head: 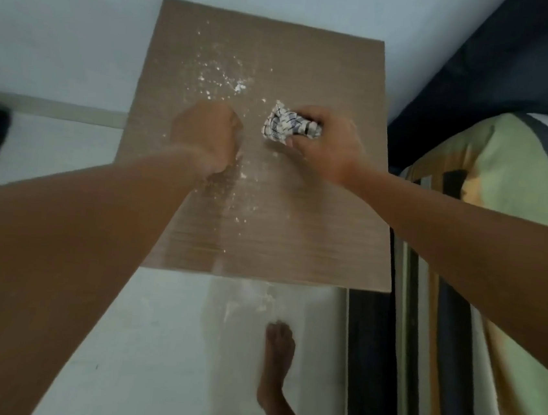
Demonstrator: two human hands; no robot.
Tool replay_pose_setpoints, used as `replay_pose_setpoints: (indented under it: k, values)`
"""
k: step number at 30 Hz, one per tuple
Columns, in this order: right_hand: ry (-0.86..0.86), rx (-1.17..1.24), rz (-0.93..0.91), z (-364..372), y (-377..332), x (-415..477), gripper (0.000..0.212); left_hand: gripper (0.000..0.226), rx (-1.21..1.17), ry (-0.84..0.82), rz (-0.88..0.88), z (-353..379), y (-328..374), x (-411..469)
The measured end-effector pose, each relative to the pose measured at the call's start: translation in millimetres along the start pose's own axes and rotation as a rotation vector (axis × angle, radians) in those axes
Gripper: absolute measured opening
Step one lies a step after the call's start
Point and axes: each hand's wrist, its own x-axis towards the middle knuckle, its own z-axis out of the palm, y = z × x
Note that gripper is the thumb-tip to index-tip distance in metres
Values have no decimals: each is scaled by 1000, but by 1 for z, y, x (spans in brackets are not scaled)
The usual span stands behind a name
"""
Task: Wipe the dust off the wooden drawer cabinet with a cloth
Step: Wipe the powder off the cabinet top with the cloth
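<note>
While white dust is lying scattered over its brown wood-grain top, the wooden drawer cabinet is standing against the pale wall. On that top, the right hand is gripping a bunched white cloth with dark check lines. Just beside it, the left hand is resting curled into a fist, holding nothing visible.

A home bedroom: a bed with striped bedding stands beside a wooden cabinet on tiled floor.
</note>
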Motion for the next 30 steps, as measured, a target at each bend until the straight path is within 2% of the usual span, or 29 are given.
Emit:
replay_pose_setpoints:
  k: [3,5,6,8,9,11,13,15,21,30]
  values:
    - [60,17,-20,-6,5,70,40,23,-28,5,-60,-3,-1,37]
    - [75,-7,-49,-11,4,119,43,9,-8,-12,-98,-10,0,59]
    - [83,-24,-69,-14,3,142,44,12,5,-39,-118,-12,-1,69]
    - [123,-112,-143,-19,4,185,45,49,17,-103,-180,-13,-2,84]
    - [144,-178,-183,-20,5,205,46,56,12,-109,-203,-14,-3,89]
    - [156,-302,-239,-20,14,237,47,59,19,-140,-229,-13,-5,96]
    - [74,-415,-300,-11,25,254,48,58,36,-168,-246,-15,-4,98]
    - [-19,-503,-320,7,37,259,50,57,63,-168,-239,-17,-1,101]
    - [-18,-463,-157,42,26,252,48,57,86,-190,-232,-19,1,103]
    - [-63,-520,-274,49,32,155,46,49,194,-147,-182,-14,-3,97]
